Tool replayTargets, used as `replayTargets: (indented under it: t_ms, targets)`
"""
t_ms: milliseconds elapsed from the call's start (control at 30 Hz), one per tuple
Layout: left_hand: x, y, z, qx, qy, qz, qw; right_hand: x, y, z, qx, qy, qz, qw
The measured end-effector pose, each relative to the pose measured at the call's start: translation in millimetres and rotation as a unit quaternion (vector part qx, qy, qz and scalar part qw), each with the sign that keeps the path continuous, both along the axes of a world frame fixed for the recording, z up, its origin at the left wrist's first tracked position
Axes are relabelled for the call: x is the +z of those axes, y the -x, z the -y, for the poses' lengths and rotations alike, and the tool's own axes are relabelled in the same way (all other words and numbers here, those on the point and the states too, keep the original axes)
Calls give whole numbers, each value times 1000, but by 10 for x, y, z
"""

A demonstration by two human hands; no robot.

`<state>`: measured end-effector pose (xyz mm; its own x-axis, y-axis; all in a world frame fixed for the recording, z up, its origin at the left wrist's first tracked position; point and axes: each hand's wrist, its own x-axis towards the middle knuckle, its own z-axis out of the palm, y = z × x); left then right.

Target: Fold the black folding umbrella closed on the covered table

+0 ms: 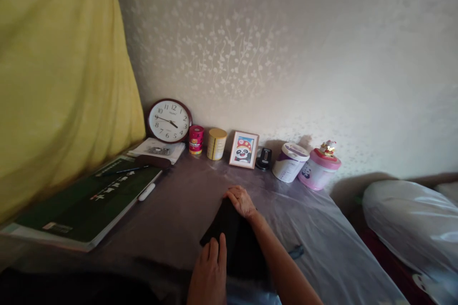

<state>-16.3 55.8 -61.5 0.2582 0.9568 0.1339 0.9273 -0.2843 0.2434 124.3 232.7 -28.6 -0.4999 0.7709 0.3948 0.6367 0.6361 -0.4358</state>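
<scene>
Black cloth (246, 255) lies in loose folds on the counter (175, 214), toward six o'clock of the view, with both hands on it. Taking twelve o'clock from the cloth toward the wall, the right hand (241, 201) bends its fingers over the cloth's far end at twelve. The left hand (210, 267) rests its fingers along the near part at seven, fingers side by side. Neither thumb shows clearly, so I cannot tell whether either hand is pinching the fabric; the hands themselves are apart.

At eleven, a round clock (168, 121) leans against the wall, with a red can (196, 140) just beside it. A yellow-lidded tin (216, 145) stands between eleven and twelve, and a framed panda picture (244, 150) at twelve. A white tub (288, 164) sits at one o'clock, touching or nearly touching a pink-lidded tub (317, 171). Around ten lies a large green book (78, 205), with a white marker (146, 192) beside its edge.
</scene>
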Motion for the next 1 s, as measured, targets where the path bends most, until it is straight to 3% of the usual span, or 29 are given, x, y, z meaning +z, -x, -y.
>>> replayTargets:
  t_ms: [100,200,400,600,767,900,1000]
  targets:
    - [-15,-8,2,19,-18,-14,1000,49,-33,-16,-74,-15,-27,997]
    - [-38,-17,-19,15,-38,-28,999,109,-70,226,-160,-59,-69,983]
    - [27,-84,-80,48,-57,-57,996,-32,-78,782,-108,-81,-53,989]
    - [145,-83,-110,46,-71,-71,994,-133,-141,729,-180,-76,-59,979]
    - [174,-39,-147,47,0,-55,997,-231,-370,760,-215,-29,-138,966]
    - [236,92,-210,23,39,17,999,-287,-655,777,-246,39,-245,937]
    - [371,230,-246,-2,41,77,996,-296,-853,772,-281,94,-365,883]
